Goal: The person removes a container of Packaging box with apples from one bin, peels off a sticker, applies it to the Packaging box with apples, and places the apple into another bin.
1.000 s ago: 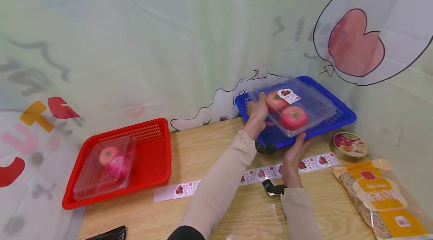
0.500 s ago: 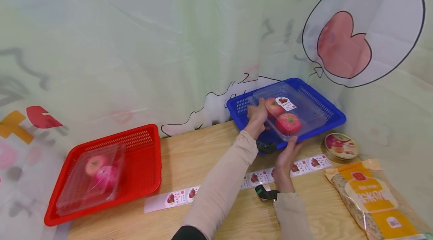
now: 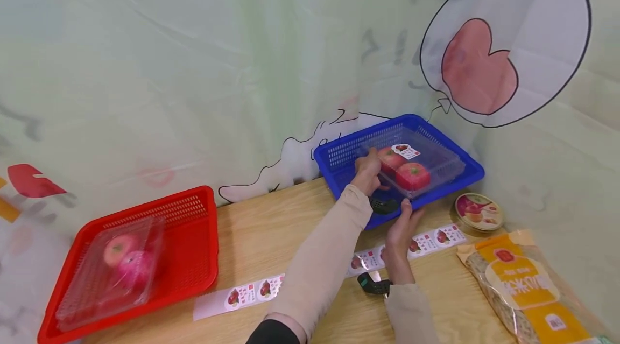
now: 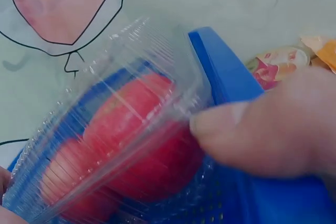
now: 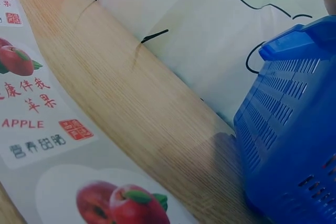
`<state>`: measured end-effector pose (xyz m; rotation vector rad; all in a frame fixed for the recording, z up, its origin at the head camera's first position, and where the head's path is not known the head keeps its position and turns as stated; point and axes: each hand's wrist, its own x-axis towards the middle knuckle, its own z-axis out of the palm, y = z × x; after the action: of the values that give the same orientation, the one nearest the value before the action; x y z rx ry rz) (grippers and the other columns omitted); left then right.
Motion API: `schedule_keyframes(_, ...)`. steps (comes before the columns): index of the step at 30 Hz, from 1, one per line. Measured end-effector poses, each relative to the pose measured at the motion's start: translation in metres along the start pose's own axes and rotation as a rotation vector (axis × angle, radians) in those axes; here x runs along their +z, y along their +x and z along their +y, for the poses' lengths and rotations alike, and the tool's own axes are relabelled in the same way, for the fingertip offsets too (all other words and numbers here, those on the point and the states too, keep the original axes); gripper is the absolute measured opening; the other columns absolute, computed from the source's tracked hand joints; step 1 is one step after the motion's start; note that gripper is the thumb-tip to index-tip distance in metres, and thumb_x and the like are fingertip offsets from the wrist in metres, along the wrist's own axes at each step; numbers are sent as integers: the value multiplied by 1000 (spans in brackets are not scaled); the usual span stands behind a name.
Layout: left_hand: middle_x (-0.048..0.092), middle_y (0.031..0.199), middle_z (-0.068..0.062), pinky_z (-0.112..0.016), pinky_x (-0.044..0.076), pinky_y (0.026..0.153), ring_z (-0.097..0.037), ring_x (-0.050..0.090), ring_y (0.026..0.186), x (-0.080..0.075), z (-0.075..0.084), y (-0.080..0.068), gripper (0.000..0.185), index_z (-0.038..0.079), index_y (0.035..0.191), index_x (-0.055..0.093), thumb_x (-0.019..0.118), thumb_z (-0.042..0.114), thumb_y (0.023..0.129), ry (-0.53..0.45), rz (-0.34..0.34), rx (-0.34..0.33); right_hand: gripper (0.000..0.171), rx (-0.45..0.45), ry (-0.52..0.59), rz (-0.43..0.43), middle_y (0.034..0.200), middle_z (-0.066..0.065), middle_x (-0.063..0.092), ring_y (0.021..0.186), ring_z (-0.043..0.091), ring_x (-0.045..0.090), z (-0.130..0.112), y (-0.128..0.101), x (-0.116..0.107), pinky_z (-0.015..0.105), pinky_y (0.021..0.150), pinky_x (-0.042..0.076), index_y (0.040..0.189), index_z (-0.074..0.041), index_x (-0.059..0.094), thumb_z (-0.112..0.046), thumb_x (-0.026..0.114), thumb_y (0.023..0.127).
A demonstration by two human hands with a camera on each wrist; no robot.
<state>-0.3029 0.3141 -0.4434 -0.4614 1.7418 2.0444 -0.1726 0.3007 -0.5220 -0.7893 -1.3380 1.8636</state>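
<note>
My left hand (image 3: 369, 170) grips the left side of a clear plastic fruit box (image 3: 436, 158), with fingertips showing at the lower left in the left wrist view. Two red apples (image 3: 413, 176) show through the box, and a printed apple label (image 3: 404, 151) sits on its lid. The box lies tilted within the blue basket (image 3: 472, 173). From the front, my right hand (image 3: 402, 233) reaches up with fingers extended. Its thumb (image 4: 226, 129) touches or nearly touches the box's near corner; the rest of its contact is hidden.
On the wooden table (image 3: 261, 225) a red basket (image 3: 194, 258) holds another clear box (image 3: 113, 268) with fruit inside. A strip of apple labels (image 3: 242, 298) runs under my arms. Right stand a round tin (image 3: 478, 211) and a yellow bag (image 3: 525, 285). A curtain (image 3: 232, 64) hangs behind.
The fruit box has gone down deeper into the blue basket, with my left hand still gripping it. My right hand has dropped slightly along the basket's front. The head view has shifted to the right.
</note>
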Motion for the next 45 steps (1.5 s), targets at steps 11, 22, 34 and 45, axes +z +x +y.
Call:
schedule_keyframes(11, 59, 131, -32, -88, 42, 93, -56, 56, 126, 10, -7, 5, 63, -8, 142, 49, 60, 43, 107, -69, 13, -26, 69, -51, -27, 12, 178, 1, 18, 163, 14, 15, 5, -1, 1, 30, 134, 9, 171, -22, 12, -38, 43, 112)
schedule_keyframes(22, 62, 116, -22, -81, 47, 99, -49, 56, 104, -3, -9, 9, 56, 0, 134, 60, 65, 46, 102, -49, -116, -72, 72, -85, 17, 6, 178, 3, 17, 163, 17, 16, 7, 3, 1, 31, 134, 9, 172, -21, 12, -36, 46, 110)
schedule_keyframes(34, 64, 128, -20, -72, 42, 110, -49, 57, 121, -22, -5, -2, 44, 4, 132, 65, 60, 34, 100, -64, -138, -68, 70, -64, -9, 11, 174, 6, 26, 160, 21, 24, 12, -5, 5, 32, 133, 14, 170, -21, 19, -41, 48, 109)
schedule_keyframes(45, 64, 95, -3, -49, 58, 92, -21, 62, 91, -89, 20, -61, 32, 4, 121, 66, 54, 31, 108, 83, -113, 223, 68, -67, -46, 52, 173, 6, 31, 159, 16, 28, 13, 8, 4, 22, 130, 16, 169, -20, 23, -44, 47, 110)
